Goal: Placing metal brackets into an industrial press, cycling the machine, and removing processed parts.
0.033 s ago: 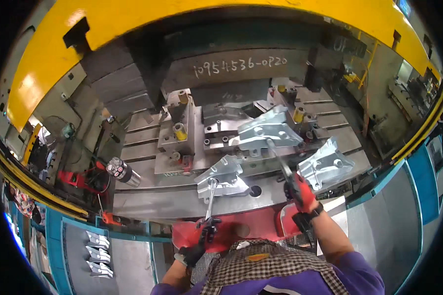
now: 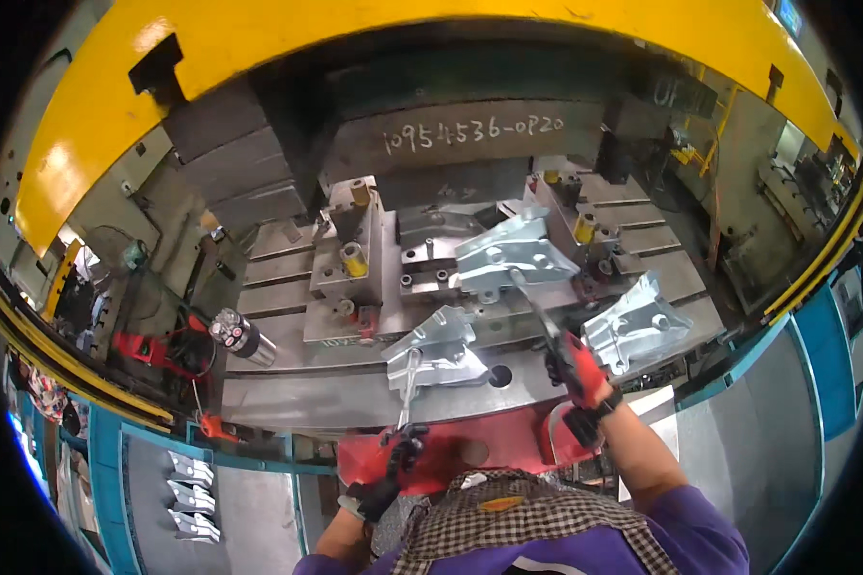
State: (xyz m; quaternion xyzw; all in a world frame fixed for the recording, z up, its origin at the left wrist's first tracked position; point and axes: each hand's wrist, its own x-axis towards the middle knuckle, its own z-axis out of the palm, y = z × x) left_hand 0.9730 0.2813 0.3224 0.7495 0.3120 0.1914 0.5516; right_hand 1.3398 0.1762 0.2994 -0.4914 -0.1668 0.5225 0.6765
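My left hand [image 2: 388, 465], in a red and black glove, is closed round a slim metal rod-like tool [image 2: 409, 395]. The tool's far end touches a silver stamped sheet-metal part [image 2: 451, 364] on the front of the press bed. My right hand [image 2: 577, 372], gloved alike, grips a second rod-like tool [image 2: 537, 309]. Its tip meets another stamped part [image 2: 516, 254], which sits over the right side of the lower die [image 2: 422, 257]; whether it rests there or hangs I cannot tell. A third stamped part [image 2: 636, 328] lies on the bed to the right of my right hand.
Yellow-topped guide posts [image 2: 354, 261] flank the die. A dark upper die block [image 2: 470, 129] and a yellow press frame [image 2: 374, 21] stand overhead. At left are a silver cylinder [image 2: 244, 337] with a dark band and red clamp-like fittings [image 2: 153, 350]. Several more parts [image 2: 194, 498] lie on the lower-left table.
The part at my right tool's tip has shifted slightly left over the die, and my right hand has moved a little with it. My left hand stays nearly in place.
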